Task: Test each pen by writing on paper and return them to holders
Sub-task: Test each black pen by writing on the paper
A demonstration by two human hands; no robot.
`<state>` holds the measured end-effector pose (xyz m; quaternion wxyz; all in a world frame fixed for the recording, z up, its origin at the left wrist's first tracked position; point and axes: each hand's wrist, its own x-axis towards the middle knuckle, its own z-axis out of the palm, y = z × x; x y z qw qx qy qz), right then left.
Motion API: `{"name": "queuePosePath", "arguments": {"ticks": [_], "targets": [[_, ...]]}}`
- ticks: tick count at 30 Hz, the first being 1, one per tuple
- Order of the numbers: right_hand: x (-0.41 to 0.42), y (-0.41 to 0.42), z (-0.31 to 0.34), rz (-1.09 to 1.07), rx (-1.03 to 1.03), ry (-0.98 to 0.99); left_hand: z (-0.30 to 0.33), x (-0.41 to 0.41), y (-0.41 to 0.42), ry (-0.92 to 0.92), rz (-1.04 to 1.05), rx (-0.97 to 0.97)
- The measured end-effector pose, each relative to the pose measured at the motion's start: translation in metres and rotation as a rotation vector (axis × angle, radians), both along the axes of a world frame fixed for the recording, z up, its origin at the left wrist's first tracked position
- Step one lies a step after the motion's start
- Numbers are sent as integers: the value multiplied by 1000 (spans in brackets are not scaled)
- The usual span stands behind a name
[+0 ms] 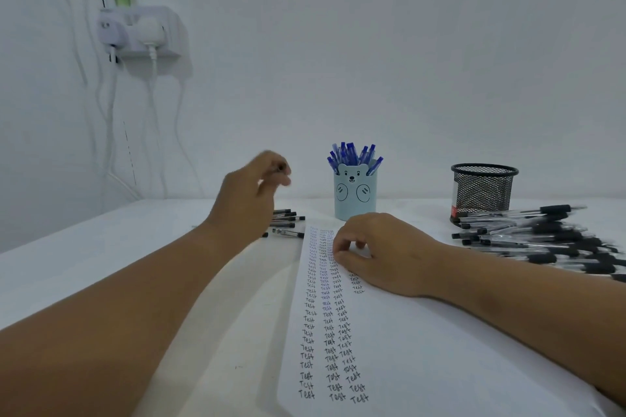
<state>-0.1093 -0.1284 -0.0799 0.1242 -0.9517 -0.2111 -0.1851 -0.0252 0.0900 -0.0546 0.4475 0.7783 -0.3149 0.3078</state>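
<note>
My left hand (262, 179) is raised above the bench (101, 247) at approx 11 o'clock from the paper (423, 349), blurred, fingers curled; something dark shows at the fingertips, poss. a pen, but I cannot tell for sure. My right hand (376, 247) rests on the sheet's top edge, fingers loosely bent, pinning it, holding nothing.

Small group of black pens (286, 222) lies just under the left hand, at 10 o'clock from the sheet. Big pile of black pens (542, 234) sits at 2 o'clock, w/ the mesh holder (482, 193) behind it, apparently w/o pens. Bear pen cup (355, 196) at 12 o'clock is full of blue pens (354, 154).

Judging by the columns of "Test" text (325, 315), this is mid-task. To do this step well: take one pen at a time, keep the right hand pressing the paper flat, write in the next free spot, then drop the pen tip-down into the matching holder, blacks to the mesh one IMO.
</note>
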Motion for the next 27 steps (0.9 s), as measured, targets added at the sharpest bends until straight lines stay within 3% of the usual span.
{"name": "queuePosePath", "arguments": {"ticks": [3,7,9,14,27], "targets": [[1,0,0,4,-8,1,17,-11,-4,145,-85,-412],[2,0,-1,8,-14,-2,30,-11,0,684,-428,-1058],[2,-1,0,8,-8,6,29,-9,6,815,-551,-1185],[1,-1,0,-1,2,17,28,-10,10,855,-629,-1258],[2,-1,1,-17,-19,6,31,-22,1,807,-729,-1122]]}}
